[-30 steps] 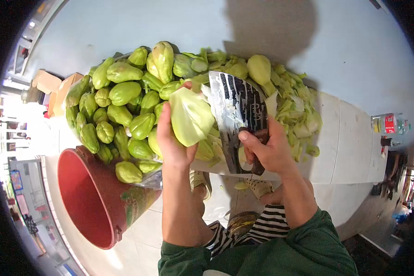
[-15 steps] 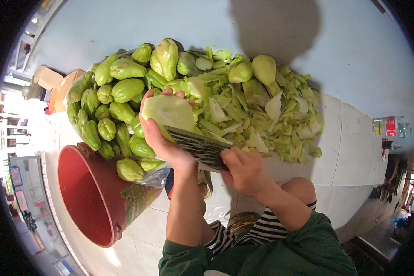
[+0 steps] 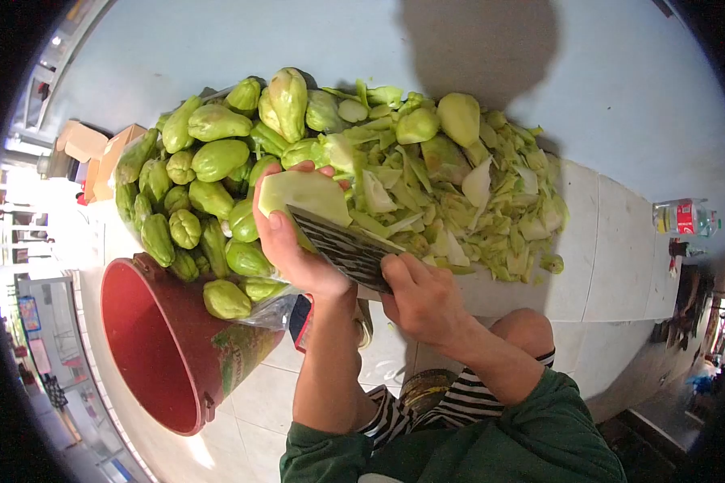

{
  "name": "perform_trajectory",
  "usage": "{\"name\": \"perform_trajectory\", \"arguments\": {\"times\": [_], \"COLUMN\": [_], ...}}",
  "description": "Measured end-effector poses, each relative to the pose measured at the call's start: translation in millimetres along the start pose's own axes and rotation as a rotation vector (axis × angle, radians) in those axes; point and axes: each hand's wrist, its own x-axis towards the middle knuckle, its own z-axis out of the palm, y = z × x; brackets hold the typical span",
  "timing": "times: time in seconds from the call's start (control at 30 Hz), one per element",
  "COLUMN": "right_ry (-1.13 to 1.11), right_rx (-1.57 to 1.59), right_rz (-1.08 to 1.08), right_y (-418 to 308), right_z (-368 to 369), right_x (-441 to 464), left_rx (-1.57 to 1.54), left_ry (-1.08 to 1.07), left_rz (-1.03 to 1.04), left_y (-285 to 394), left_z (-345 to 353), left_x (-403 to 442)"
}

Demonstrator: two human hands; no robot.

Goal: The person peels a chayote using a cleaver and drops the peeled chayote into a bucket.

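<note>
My left hand [image 3: 294, 253] is wrapped round a pale, peeled chayote [image 3: 306, 196], its fingertips showing beyond the far side. In my right hand [image 3: 427, 302] is a wide dark cleaver [image 3: 346, 248], gripped near its base. The blade lies against the near side of the chayote, close to my left thumb; its handle is hidden by my fingers. Behind both hands, whole green chayotes [image 3: 220, 159] are heaped on the left, and a pile of peelings [image 3: 499, 209] spreads to the right.
A red bucket [image 3: 149, 346] lies tilted at the left, near a plastic bag [image 3: 270, 310]. Cardboard boxes [image 3: 117, 161] are at the far left. A plastic bottle [image 3: 685, 217] lies on the tiled ledge [image 3: 612, 249] at the right, below the pale wall [image 3: 338, 40].
Since the first frame, the cleaver has swung left from an upright pose onto the chayote, which my left hand has tilted and moved slightly left. Over the last half second, both hands shifted only slightly.
</note>
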Motion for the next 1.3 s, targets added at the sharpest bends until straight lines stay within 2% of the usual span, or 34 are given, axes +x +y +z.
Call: {"name": "perform_trajectory", "arguments": {"times": [0.13, 0.2, 0.23, 0.27, 0.3, 0.33, 0.4, 0.47, 0.53, 0.6, 0.67, 0.73, 0.83, 1.07, 1.13, 1.3], "right_ry": [0.023, 0.036, -0.036, -0.107, -0.107, -0.091, -0.077, -0.144, -0.174, -0.203, -0.156, -0.180, -0.213, -0.240, -0.217, -0.165], "right_rx": [0.132, 0.226, 0.356, 0.483, 0.483, 0.563, 0.644, 0.847, 0.891, 0.937, 0.900, 0.923, 0.972, 0.966, 0.978, 1.045], "right_rz": [0.063, 0.109, 0.240, 0.369, 0.368, 0.424, 0.479, 0.600, 0.620, 0.641, 0.548, 0.580, 0.637, 0.638, 0.641, 0.626], "right_y": [8.6, 12.2, 10.3, 11.7, 18.5, 26.5, 32.7, 31.6, 34.3, 34.9, 36.0, 36.7, 33.7, 36.7, 32.4, 31.8], "right_z": [2.7, -6.7, -24.0, -35.3, -36.5, -35.3, -39.8, -48.7, -50.3, -48.2, -44.9, -46.0, -47.0, -41.5, -43.7, -42.9], "right_x": [0.1, 5.8, 14.4, 18.6, 16.1, 12.1, 10.2, 11.7, 9.6, 9.0, 8.7, 8.4, 9.8, 9.1, 12.2, 14.2], "left_rx": [0.034, 0.114, 0.116, 0.058, 0.000, 0.001, -0.259, -0.349, -0.407, -0.401, -0.396, -0.423, -0.414, -0.422, -0.282, -0.221], "left_ry": [0.017, -0.152, -0.151, -0.179, -0.208, -0.206, -0.232, -0.249, -0.339, -0.345, -0.354, -0.403, -0.318, -0.349, -0.351, -0.319], "left_rz": [0.001, -0.102, -0.103, -0.190, -0.276, -0.275, -0.403, -0.426, -0.468, -0.494, -0.523, -0.525, -0.541, -0.583, -0.566, -0.550], "left_y": [4.2, 10.9, 13.4, 15.5, 17.0, 18.5, 21.1, 23.4, 24.3, 25.9, 26.0, 25.3, 24.7, 25.0, 23.6, 21.3], "left_z": [5.3, -3.0, -5.8, -7.5, -7.9, -7.7, -6.2, -4.7, -5.1, -6.0, -6.6, -7.4, -4.1, -0.7, 1.3, 3.8], "left_x": [0.9, 6.4, 8.4, 10.9, 12.5, 13.6, 15.8, 16.1, 16.8, 17.1, 17.8, 19.0, 15.7, 11.3, 9.1, 5.7]}}
